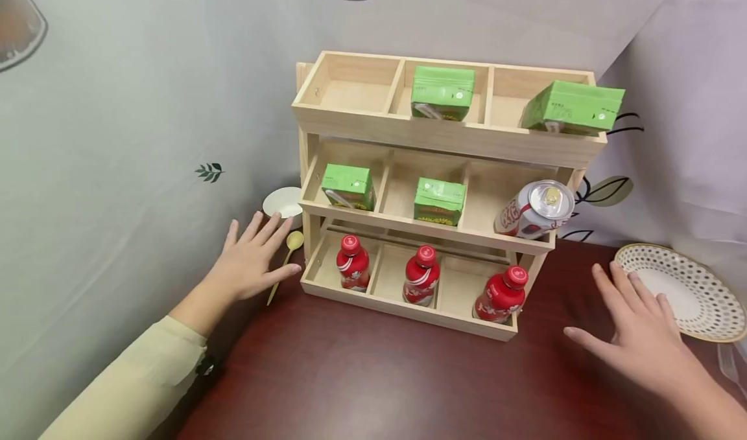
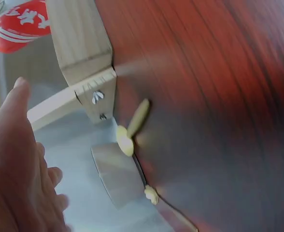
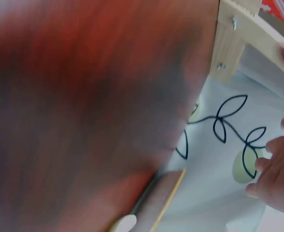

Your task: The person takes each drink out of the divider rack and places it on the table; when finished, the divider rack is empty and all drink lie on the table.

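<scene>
A three-tier wooden rack (image 1: 408,305) stands on the dark red table. Red bottles (image 1: 421,277) fill its bottom compartments, one in each. The middle tier holds two green cartons (image 1: 440,201) and, at its right end, a silver can (image 1: 535,209) tilted to the right. On the top tier a green carton (image 1: 442,93) sits in the centre and another (image 1: 574,106) leans in the right compartment; the left one is bare. My left hand (image 1: 248,262), fingers spread, holds nothing beside the rack's left end. To the right, my right hand (image 1: 639,326) is likewise spread, near a dotted plate.
A white bowl (image 1: 284,203) and a yellow spoon (image 1: 294,240) lie left of the rack, close to the left hand. The dotted plate (image 1: 714,297) rests at the right, with a fork-like utensil (image 1: 728,365) below it. Patterned cloth (image 1: 146,135) hangs behind and at the sides.
</scene>
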`<state>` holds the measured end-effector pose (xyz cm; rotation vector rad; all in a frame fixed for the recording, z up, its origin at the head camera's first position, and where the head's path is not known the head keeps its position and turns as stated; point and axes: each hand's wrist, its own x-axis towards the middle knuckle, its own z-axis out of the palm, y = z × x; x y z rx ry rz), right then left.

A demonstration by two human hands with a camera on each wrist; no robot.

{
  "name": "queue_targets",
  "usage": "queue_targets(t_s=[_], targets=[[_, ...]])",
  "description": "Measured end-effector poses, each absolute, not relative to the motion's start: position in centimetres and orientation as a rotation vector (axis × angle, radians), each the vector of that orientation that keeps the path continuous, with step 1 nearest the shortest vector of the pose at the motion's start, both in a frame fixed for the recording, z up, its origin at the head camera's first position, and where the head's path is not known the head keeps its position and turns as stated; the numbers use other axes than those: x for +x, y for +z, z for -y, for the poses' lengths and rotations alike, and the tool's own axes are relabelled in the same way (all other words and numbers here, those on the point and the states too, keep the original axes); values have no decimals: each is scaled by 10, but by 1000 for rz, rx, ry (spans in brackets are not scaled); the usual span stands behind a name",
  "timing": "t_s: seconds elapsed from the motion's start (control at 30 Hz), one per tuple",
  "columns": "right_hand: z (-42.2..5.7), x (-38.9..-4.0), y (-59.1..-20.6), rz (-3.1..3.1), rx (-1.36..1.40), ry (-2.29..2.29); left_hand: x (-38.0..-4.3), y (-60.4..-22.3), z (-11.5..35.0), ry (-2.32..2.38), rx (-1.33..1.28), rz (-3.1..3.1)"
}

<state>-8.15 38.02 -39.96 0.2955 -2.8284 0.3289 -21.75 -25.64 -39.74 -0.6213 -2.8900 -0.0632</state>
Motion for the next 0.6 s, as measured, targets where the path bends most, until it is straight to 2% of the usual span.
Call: queue_targets(t_s=[0.27, 0.6], targets=[[-354, -84, -404, 2632, 290, 747, -218, -408, 236, -624, -668, 2849], [-310, -83, -404, 2463, 216, 927, -219, -428, 210, -1144, -768, 2656]])
